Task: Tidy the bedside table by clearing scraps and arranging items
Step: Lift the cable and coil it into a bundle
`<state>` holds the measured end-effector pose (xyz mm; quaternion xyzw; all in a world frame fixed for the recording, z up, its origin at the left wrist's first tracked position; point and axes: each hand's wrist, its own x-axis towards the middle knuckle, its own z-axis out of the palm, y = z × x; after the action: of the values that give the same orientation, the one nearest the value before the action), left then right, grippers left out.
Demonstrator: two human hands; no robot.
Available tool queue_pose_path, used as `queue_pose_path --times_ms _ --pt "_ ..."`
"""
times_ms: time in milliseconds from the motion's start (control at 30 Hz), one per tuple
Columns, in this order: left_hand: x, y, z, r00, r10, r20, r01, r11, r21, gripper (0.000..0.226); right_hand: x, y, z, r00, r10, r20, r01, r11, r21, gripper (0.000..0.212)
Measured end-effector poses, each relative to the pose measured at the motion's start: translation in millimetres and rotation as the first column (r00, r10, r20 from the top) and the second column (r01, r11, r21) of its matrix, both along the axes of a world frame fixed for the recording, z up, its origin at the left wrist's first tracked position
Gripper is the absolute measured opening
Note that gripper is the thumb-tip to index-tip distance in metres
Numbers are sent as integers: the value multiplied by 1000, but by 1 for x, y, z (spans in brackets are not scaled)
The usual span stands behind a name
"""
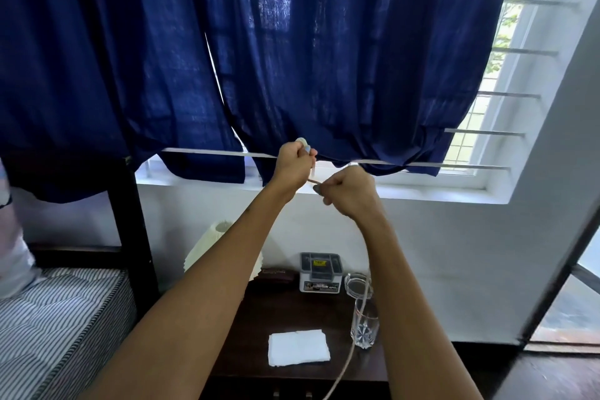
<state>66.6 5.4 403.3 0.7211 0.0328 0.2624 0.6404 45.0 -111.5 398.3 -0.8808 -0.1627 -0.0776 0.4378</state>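
Observation:
Both my hands are raised high in front of the blue curtain. My left hand (293, 167) is closed around a small pale plug-like object (304, 143) at the end of a beige cord (349, 357). My right hand (349, 191) grips the same cord just below. The cord hangs down past a clear drinking glass (364, 323) toward the front edge of the dark wooden bedside table (253, 328). On the table lie a folded white cloth (298, 347), a round glass dish (357, 284), a small grey and white box (320, 273) and a dark flat case (274, 273).
A cream pleated lampshade (211, 250) stands at the table's back left, partly behind my left forearm. A bed with a striped mattress (58, 318) and a dark frame post (130, 221) is on the left. The barred window (496, 81) and white sill run behind; an open doorway is at right.

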Motion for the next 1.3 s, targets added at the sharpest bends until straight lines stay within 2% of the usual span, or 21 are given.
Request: queue_pose_path --times_ms 133,233,300,433,567,667,767,833,867,967,1033,1100,1200,1300 --pt "-5 9 -3 997 -42 -68 53 985 163 20 2 -7 20 983 -40 182 59 993 -101 18" --pt "-14 5 -4 982 -135 -134 154 979 137 30 6 -10 33 974 8 227 31 986 -166 10" --pt "-21 3 0 967 -189 -169 206 974 94 34 15 -14 38 962 36 269 0 991 -131 12" --pt "-34 1 6 910 -389 -143 392 920 -11 30 26 -26 41 949 106 296 -136 988 80 6" --pt "-42 5 11 818 -573 -58 560 814 -153 29 29 -32 33 956 224 187 -285 861 423 1" --pt "-41 0 16 785 -619 6 605 764 -223 28 36 -24 11 970 235 54 -218 755 619 12" --pt "-37 -9 20 789 -612 61 594 732 -335 29 34 -13 -10 956 287 -65 -121 582 804 16" --pt "-33 -14 21 811 -577 100 556 706 -438 28 28 -4 -19 952 281 -123 -38 506 862 14" --pt "-31 -17 21 827 -551 115 532 699 -477 27 25 0 -23 956 259 -141 -8 500 866 13" --pt "-21 -24 16 901 -413 129 415 742 -526 26 17 10 -30 967 181 -181 43 582 812 16" --pt "-11 -23 11 956 -269 115 288 800 -527 29 12 16 -36 968 142 -205 51 694 719 21" --pt "-2 -18 7 989 -127 71 145 853 -501 31 10 17 -38 978 71 -197 52 830 555 24" --pt "4 -5 -5 999 30 -22 -35 956 -293 30 7 13 -27 991 2 -135 35 962 272 23" --pt "1 9 -18 995 78 -61 -78 997 1 25 6 7 -8 999 -7 -41 8 1000 23 20"
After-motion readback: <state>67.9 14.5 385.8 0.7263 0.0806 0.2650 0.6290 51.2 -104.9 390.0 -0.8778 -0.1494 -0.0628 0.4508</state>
